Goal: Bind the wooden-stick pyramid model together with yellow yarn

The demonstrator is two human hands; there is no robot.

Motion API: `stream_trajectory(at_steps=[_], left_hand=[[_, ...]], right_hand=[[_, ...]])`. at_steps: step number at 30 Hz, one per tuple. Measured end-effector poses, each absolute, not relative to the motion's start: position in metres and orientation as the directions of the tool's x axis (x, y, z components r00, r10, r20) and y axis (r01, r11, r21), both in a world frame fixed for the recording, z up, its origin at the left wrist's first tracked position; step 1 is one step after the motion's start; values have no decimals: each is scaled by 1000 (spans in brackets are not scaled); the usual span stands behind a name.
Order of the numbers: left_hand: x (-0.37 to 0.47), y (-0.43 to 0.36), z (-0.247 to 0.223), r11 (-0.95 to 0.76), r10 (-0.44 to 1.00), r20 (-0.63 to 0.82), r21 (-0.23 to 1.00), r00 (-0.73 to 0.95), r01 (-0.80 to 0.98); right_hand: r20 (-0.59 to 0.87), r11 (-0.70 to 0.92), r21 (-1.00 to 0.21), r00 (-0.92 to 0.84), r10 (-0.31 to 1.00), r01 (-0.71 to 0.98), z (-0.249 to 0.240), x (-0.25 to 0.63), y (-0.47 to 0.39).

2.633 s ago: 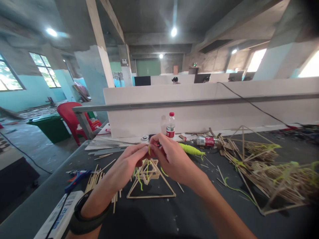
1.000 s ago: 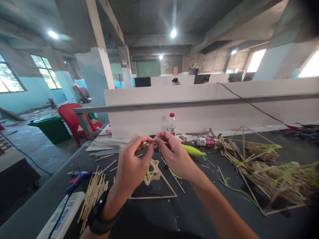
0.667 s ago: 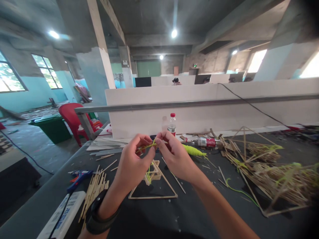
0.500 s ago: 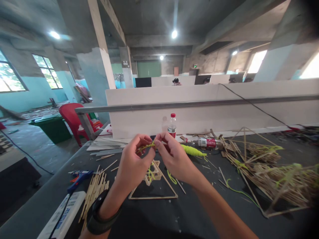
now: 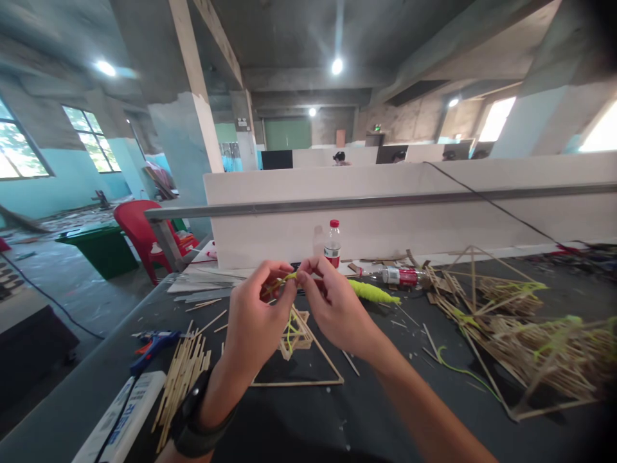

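My left hand (image 5: 260, 308), with a dark band on the wrist, pinches yellow-green yarn (image 5: 291, 276) above the middle of the table. The fingertips of my right hand (image 5: 332, 308) are closed on the same yarn, close beside my left fingertips. Some yarn hangs below the hands. Under them lies a triangular frame of thin wooden sticks (image 5: 308, 384) with a smaller stick structure (image 5: 301, 341) at its middle; my left hand and wrist hide part of it. A bundle of bright yellow-green yarn (image 5: 371, 291) rests just behind my right hand.
Left on the dark table (image 5: 279, 431) are a blue glue gun (image 5: 157, 347), loose sticks (image 5: 180, 373) and a white box-like object (image 5: 130, 418). One bottle (image 5: 332, 244) stands at the back; another (image 5: 402, 276) lies down. Stick frames with yarn (image 5: 554, 341) pile up on the right.
Both hands have shifted slightly, and my right hand has turned a little. The yarn loop that hung below my right hand is no longer visible.
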State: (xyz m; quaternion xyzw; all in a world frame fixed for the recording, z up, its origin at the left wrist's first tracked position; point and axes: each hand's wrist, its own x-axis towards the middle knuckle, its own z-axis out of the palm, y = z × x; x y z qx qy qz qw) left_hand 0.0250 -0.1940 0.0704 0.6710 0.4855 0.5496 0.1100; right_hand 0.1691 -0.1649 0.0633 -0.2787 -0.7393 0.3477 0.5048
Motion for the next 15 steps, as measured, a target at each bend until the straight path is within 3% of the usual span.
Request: stream_trajectory(at_steps=[3, 7, 10, 15], left_hand=[[23, -195, 71, -580, 603, 794, 370, 77, 725], [17, -191, 69, -659, 365, 894, 52, 259, 750], [15, -188, 67, -637, 311, 893, -56, 324, 768], [15, -187, 66, -585, 356, 873, -70, 334, 808]], right_hand=[[541, 570, -821, -344, 767, -20, 64, 171, -164], [499, 499, -861, -353, 792, -99, 65, 174, -163], [456, 452, -887, -340, 822, -97, 65, 174, -162], [438, 440, -895, -333, 835, -73, 67, 173, -161]])
